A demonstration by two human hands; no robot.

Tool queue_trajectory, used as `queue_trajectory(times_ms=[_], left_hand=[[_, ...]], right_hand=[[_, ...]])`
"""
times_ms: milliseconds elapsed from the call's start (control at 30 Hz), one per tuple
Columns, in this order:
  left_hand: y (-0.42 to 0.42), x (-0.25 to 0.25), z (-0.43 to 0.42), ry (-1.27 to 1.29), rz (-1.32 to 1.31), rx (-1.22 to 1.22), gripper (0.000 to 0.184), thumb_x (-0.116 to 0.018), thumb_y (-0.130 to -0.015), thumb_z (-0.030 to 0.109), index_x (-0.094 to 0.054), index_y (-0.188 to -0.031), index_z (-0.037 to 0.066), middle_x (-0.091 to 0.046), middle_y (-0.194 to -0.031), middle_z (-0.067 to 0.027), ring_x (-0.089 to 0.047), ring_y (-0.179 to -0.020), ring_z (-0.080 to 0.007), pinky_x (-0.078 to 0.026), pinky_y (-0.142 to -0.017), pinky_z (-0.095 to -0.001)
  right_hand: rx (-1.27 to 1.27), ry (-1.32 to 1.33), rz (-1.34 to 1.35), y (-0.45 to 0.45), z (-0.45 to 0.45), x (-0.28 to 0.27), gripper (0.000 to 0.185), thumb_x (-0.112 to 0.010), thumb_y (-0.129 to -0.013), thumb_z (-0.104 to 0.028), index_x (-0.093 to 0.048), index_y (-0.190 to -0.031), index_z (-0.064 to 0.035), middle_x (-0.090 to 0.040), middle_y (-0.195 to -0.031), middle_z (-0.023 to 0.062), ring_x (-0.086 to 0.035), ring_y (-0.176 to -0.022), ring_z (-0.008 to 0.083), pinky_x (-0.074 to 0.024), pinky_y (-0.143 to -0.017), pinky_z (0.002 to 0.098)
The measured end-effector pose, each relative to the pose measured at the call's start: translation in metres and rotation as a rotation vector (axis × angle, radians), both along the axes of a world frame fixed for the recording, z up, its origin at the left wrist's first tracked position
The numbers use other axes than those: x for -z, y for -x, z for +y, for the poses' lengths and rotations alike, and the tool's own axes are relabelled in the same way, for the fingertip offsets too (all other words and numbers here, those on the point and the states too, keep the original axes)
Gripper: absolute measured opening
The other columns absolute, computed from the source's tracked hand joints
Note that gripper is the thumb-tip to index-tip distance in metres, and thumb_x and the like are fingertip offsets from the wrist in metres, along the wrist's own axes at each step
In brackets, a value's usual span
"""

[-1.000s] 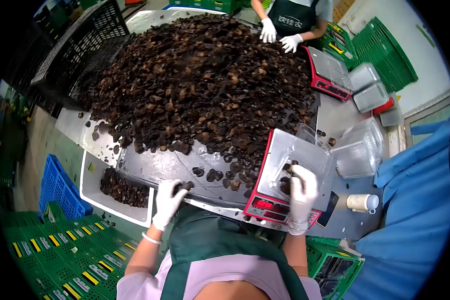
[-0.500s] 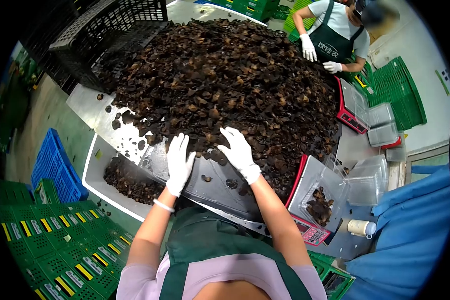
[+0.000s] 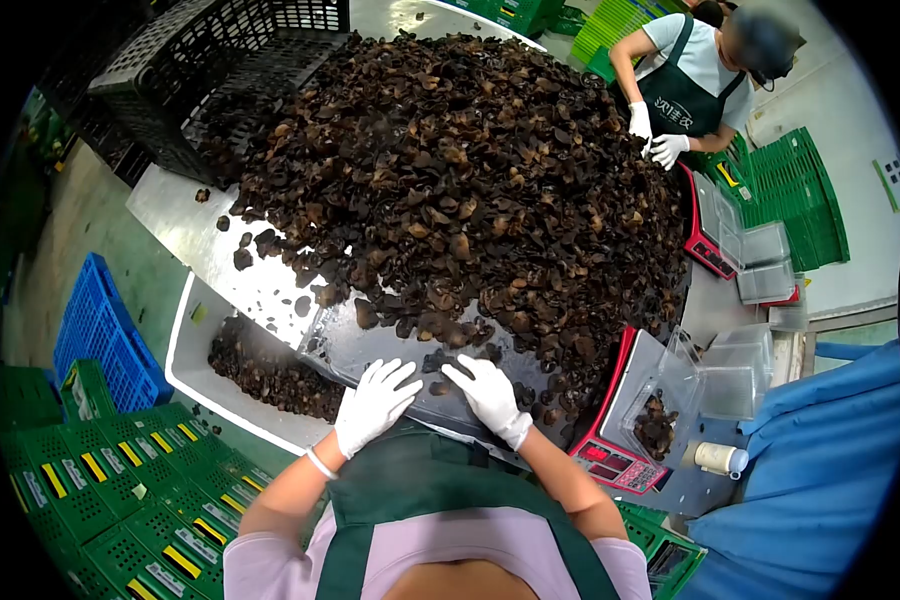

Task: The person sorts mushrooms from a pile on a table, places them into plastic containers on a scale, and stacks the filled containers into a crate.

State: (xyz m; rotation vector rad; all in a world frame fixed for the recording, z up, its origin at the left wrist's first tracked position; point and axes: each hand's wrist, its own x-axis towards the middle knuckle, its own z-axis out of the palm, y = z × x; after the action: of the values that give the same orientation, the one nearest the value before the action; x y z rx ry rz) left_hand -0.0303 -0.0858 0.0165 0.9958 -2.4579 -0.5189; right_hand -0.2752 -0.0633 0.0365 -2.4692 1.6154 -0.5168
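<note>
A large heap of dark brown wood ear mushrooms [image 3: 460, 190] covers the metal table [image 3: 380, 345]. In its white glove, my left hand [image 3: 375, 408] is over the table's near edge, fingers apart and holding nothing. My right hand [image 3: 487, 398], also gloved, rests nearby with its fingers stretched forward. A few loose mushroom pieces [image 3: 440, 387] lie between the two hands, closest to the right fingertips. Left of my hands, a white tub [image 3: 192, 345] holds more mushrooms. To the right, an open clear plastic box [image 3: 625, 405] with some mushrooms sits on a red scale [image 3: 595, 458].
A black crate [image 3: 145, 120] lies tipped at the back left. Across the table a co-worker [image 3: 685, 90] in white gloves stands by a second red scale [image 3: 712, 245]. Stacked clear boxes [image 3: 735, 375] and a bottle [image 3: 720, 458] are at right. Green crates [image 3: 140, 500] fill the lower left.
Both my hands have drawn back from the heap toward the table's near edge. The co-worker's hands have come closer together. The near scale's display is now lit.
</note>
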Motion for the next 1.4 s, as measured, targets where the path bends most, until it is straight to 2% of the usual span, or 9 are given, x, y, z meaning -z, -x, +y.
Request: queue_trajectory(times_ms=[67, 133, 300, 467, 633, 867, 1000, 1267, 1400], left_hand=[[-0.009, -0.004, -0.01, -0.002, 0.074, -0.091, 0.034, -0.067, -0.08, 0.018, -0.063, -0.113, 0.011, -0.057, -0.125, -0.0113, -0.05, -0.117, -0.0329, -0.036, -0.103, -0.0456], [-0.014, 0.004, -0.029, 0.032, 0.214, -0.264, 0.037, -0.069, -0.078, 0.016, -0.062, -0.112, 0.006, -0.057, -0.123, -0.0145, -0.052, -0.115, -0.0357, -0.04, -0.099, -0.0449], [0.011, -0.014, -0.083, 0.088, 0.093, -0.425, 0.05, -0.067, -0.081, 0.018, -0.054, -0.128, 0.008, -0.053, -0.13, -0.0101, -0.046, -0.121, -0.031, -0.029, -0.107, -0.0466], [0.013, 0.011, -0.078, 0.218, 0.122, -0.212, 0.032, -0.069, -0.07, 0.007, -0.063, -0.1, 0.014, -0.058, -0.085, -0.0005, -0.056, -0.093, -0.0203, -0.03, -0.106, -0.0474], [0.003, 0.013, -0.039, 0.138, 0.003, 0.097, 0.027, -0.07, -0.074, 0.015, -0.064, -0.1, 0.015, -0.06, -0.096, 0.0002, -0.055, -0.101, -0.0189, -0.033, -0.104, -0.0444], [-0.034, -0.003, -0.04, 0.065, 0.153, -0.183, 0.056, -0.077, -0.07, 0.024, -0.058, -0.119, 0.006, -0.055, -0.124, -0.0119, -0.05, -0.115, -0.0324, -0.037, -0.1, -0.0455], [-0.042, 0.0, -0.053, -0.08, 0.182, -0.29, 0.08, -0.083, -0.064, 0.022, -0.046, -0.133, 0.002, -0.046, -0.136, -0.0191, -0.042, -0.128, -0.0377, -0.033, -0.107, -0.0452], [0.004, 0.004, -0.073, -0.037, 0.113, -0.159, 0.078, -0.078, -0.069, 0.034, -0.046, -0.133, 0.002, -0.051, -0.131, -0.0189, -0.046, -0.122, -0.0374, -0.035, -0.103, -0.0449], [0.002, 0.014, -0.067, -0.09, 0.083, -0.098, 0.073, -0.074, -0.073, 0.037, -0.047, -0.132, 0.003, -0.054, -0.125, -0.0174, -0.05, -0.116, -0.0363, -0.037, -0.1, -0.0445]], right_hand=[[0.036, 0.077, -0.001, 0.0, 0.001, -0.01, 0.042, -0.06, -0.074, -0.011, -0.065, -0.114, -0.0205, -0.06, -0.117, 0.0034, -0.06, -0.094, 0.0202, -0.0492, -0.072, 0.0283], [0.103, 0.048, -0.039, -0.001, -0.009, -0.011, 0.046, -0.065, -0.078, -0.018, -0.06, -0.123, -0.0196, -0.057, -0.124, 0.0065, -0.056, -0.104, 0.0228, -0.0468, -0.082, 0.0337], [0.172, -0.048, -0.073, -0.022, -0.058, -0.019, 0.061, -0.066, -0.079, -0.042, -0.052, -0.133, -0.0184, -0.043, -0.139, 0.0153, -0.039, -0.127, 0.0375, -0.0322, -0.104, 0.0474], [0.024, -0.048, 0.038, -0.035, -0.019, -0.004, 0.043, -0.061, -0.084, -0.033, -0.059, -0.125, -0.0212, -0.055, -0.126, 0.0101, -0.046, -0.122, 0.032, -0.0286, -0.106, 0.0519], [0.032, -0.097, -0.005, -0.019, 0.016, -0.016, 0.047, -0.069, -0.077, -0.028, -0.06, -0.122, -0.0177, -0.055, -0.122, 0.0112, -0.048, -0.118, 0.0323, -0.0346, -0.101, 0.0495], [0.456, -0.133, -0.354, 0.027, 0.011, -0.031, 0.076, -0.081, -0.064, -0.028, -0.051, -0.128, 0.0003, -0.051, -0.13, 0.0204, -0.047, -0.122, 0.0379, -0.0367, -0.104, 0.0428], [0.405, -0.175, -0.176, 0.017, 0.007, -0.013, 0.109, -0.087, -0.048, -0.041, -0.039, -0.139, -0.0036, -0.035, -0.144, 0.0222, -0.033, -0.133, 0.0424, -0.0316, -0.109, 0.0459], [0.188, -0.147, -0.221, -0.04, -0.007, -0.002, 0.103, -0.076, -0.056, -0.064, -0.044, -0.139, -0.0123, -0.035, -0.144, 0.0239, -0.032, -0.131, 0.0477, -0.0287, -0.108, 0.053], [0.228, -0.177, -0.039, -0.053, -0.024, 0.002, 0.101, -0.077, -0.058, -0.056, -0.036, -0.145, -0.0251, -0.024, -0.151, 0.0204, -0.02, -0.137, 0.0466, -0.0256, -0.108, 0.0521]])
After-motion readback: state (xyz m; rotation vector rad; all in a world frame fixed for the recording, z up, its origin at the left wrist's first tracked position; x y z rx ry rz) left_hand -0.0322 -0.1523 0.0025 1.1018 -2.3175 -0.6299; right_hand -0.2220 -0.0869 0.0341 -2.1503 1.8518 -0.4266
